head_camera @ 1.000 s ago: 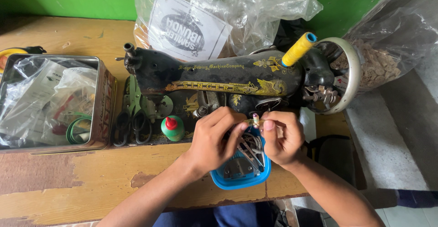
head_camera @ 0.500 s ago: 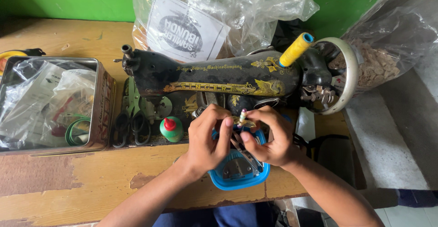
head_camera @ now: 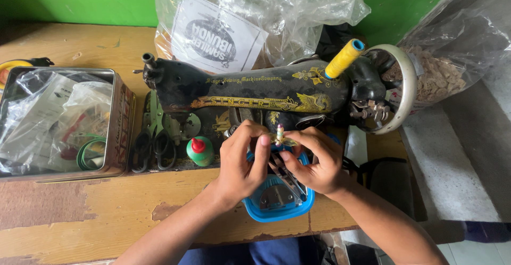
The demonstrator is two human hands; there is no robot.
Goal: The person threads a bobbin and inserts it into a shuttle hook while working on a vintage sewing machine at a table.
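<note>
I saw left hand [head_camera: 242, 164] and right hand [head_camera: 319, 164] fingers pinching one small bobbin [head_camera: 280, 135], above blue tub [head_camera: 277, 204], by black sewing machine [head_camera: 250, 92], wooden bench [head_camera: 80, 206].

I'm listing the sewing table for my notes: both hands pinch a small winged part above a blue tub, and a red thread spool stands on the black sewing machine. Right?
Not quite: the head view shows the thread spool is yellow, not red. The rest stands: the left hand and right hand pinch the small winged part above the blue tub, and the spool stands on the black sewing machine.
</note>
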